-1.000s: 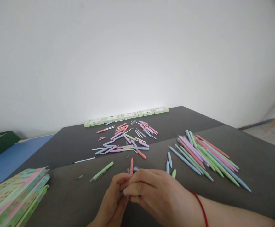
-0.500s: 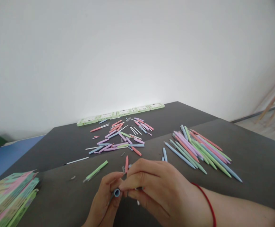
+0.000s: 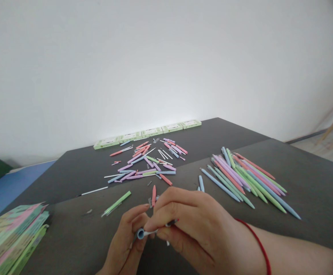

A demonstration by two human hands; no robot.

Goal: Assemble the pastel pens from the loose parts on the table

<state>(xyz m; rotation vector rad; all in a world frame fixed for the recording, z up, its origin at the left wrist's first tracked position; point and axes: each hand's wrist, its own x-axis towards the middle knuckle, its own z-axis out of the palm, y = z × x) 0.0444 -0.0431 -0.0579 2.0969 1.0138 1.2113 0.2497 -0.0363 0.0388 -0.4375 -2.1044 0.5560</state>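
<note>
My left hand [image 3: 126, 244] is closed around a light blue pen barrel [image 3: 140, 233], its open end facing up toward me. My right hand [image 3: 189, 229] pinches a thin white refill [image 3: 152, 231] whose tip sits at the mouth of that barrel. A red string circles my right wrist. Both hands hover low over the near part of the dark table [image 3: 312, 183].
A heap of assembled pastel pens [image 3: 246, 179] lies at the right. Loose pen parts and refills [image 3: 146, 164] are scattered at the centre, with green boxes [image 3: 146, 133] behind them. A green pen [image 3: 116, 203] and a stack of coloured cards [image 3: 12, 236] lie at the left.
The blue barrel's open end has come into view in my left hand, and my right hand has brought the white refill up to it. The view shifted slightly.
</note>
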